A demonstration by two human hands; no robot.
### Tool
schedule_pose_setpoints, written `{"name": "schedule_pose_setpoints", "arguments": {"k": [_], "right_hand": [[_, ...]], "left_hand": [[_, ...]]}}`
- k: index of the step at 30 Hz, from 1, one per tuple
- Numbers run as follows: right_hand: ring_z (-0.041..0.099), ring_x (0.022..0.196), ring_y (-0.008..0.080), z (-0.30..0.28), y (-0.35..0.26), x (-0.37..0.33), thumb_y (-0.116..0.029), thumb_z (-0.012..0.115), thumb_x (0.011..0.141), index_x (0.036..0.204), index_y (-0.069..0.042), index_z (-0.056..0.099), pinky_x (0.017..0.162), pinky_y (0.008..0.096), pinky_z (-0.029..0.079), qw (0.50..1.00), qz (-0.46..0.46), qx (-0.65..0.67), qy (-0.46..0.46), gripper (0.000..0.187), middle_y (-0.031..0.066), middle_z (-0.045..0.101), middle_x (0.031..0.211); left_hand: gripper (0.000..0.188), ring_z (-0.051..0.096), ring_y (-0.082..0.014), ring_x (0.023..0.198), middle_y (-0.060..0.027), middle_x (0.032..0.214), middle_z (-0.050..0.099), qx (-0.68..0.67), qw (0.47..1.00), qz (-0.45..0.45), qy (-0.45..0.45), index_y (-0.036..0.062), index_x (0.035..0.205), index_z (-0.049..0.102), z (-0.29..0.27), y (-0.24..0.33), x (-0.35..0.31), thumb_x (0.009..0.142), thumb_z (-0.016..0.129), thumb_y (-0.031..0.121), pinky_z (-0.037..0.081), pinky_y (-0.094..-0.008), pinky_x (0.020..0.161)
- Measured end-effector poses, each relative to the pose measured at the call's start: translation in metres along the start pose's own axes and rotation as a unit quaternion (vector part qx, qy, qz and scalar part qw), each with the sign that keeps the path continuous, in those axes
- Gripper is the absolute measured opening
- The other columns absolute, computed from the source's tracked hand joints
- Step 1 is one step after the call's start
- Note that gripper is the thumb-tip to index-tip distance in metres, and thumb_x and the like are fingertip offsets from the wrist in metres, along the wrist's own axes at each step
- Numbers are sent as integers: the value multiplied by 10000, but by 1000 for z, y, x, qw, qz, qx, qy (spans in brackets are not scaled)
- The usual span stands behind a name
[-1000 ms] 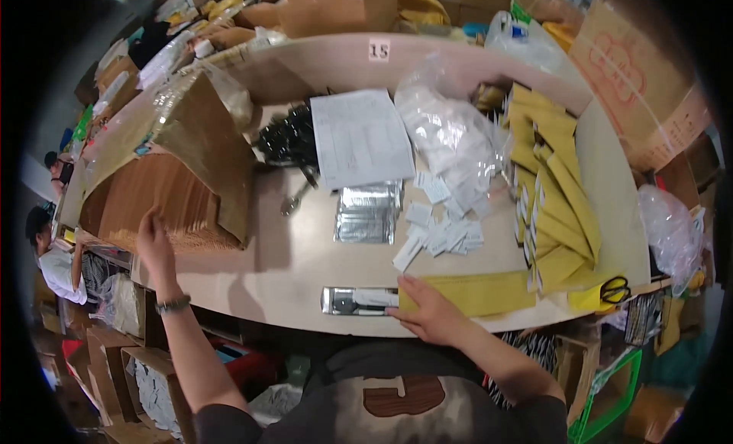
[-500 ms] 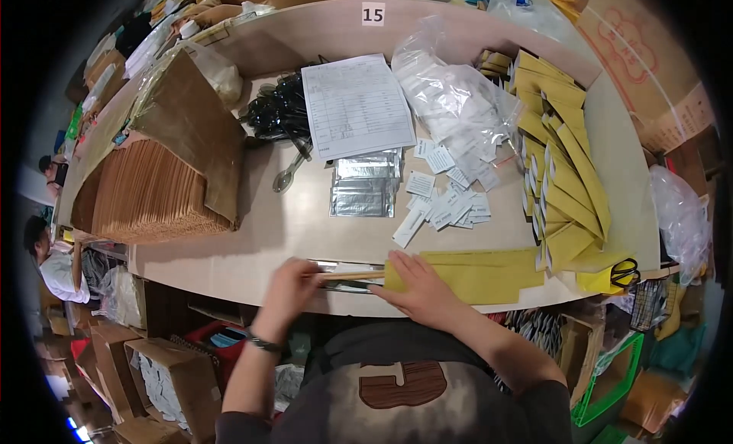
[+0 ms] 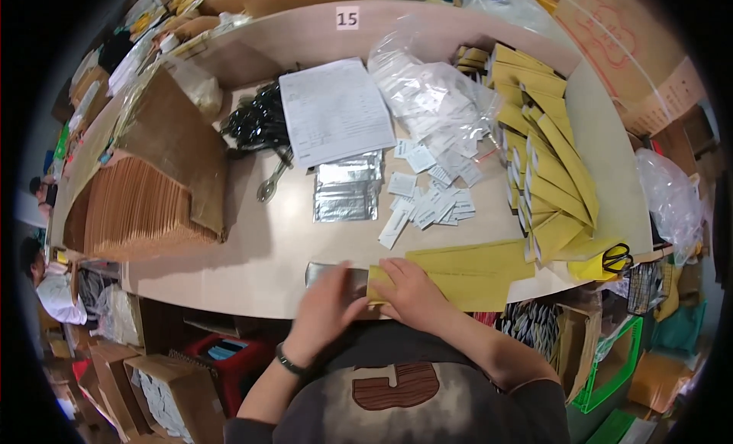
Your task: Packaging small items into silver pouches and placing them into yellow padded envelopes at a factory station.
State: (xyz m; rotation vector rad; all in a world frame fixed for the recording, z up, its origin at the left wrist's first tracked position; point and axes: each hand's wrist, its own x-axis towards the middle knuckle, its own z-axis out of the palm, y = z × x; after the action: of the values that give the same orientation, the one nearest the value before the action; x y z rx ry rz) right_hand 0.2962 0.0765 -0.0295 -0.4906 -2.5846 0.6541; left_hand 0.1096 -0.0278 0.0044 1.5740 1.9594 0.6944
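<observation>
A long yellow paper sleeve [image 3: 473, 276] lies along the front edge of the table. My right hand [image 3: 412, 295] grips its left end, fingers on top and the thumb side at its mouth. My left hand [image 3: 324, 310] is just left of that mouth, its thumb close to my right hand; its fingers are smeared by motion. A silver packet [image 3: 314, 273] lies partly beneath the left hand, running towards the sleeve. Whether the left hand grips the packet does not show. Beyond my hands are a stack of silver packets [image 3: 347, 196] and scattered white printed slips [image 3: 435, 203].
A cardboard box of brown folded sleeves [image 3: 145, 207] stands left. Dark plastic spoons [image 3: 259, 123], a printed sheet [image 3: 336, 112] and a clear bag of white packets [image 3: 435, 93] lie at the back. Yellow sleeves [image 3: 550, 169] are piled right, near black-handled scissors [image 3: 617, 257].
The wooden sticks that my left hand held at the sleeve's mouth are out of sight. That hand has moved right, nearer my right hand. The view has shifted slightly.
</observation>
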Motion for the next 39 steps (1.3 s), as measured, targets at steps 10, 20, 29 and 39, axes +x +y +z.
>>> {"name": "schedule_pose_setpoints", "arguments": {"k": [10,20,29,39], "right_hand": [[589,733,267,-147,72,34,-196,733,758,762,-146,675,612,380,478,992,57,-99,-58,77,79,585,821],[533,1156,394,-50,53,-20,-354,796,754,790,-45,612,1000,482,444,987,42,-50,-146,362,201,563,1172],[654,737,388,-17,29,-8,-329,605,906,800,-58,631,652,515,499,935,327,-84,-107,292,182,659,740],[650,750,371,1,1,29,-197,639,817,800,-60,629,669,484,507,973,168,73,-137,139,153,647,760]], "left_hand": [[523,617,-354,737,-112,784,627,81,996,-39,24,54,835,545,-34,-27,13,653,860,429,496,-387,644],[532,571,-197,909,-98,1009,568,-434,863,8,-257,31,1260,505,43,40,28,753,658,81,480,-323,778],[625,623,-397,888,-172,975,614,86,995,3,54,59,1232,535,3,-34,-4,680,799,192,519,-451,766],[779,628,-359,884,-138,953,615,127,976,104,-143,102,1315,531,-29,-25,20,651,874,321,515,-438,762]]}}
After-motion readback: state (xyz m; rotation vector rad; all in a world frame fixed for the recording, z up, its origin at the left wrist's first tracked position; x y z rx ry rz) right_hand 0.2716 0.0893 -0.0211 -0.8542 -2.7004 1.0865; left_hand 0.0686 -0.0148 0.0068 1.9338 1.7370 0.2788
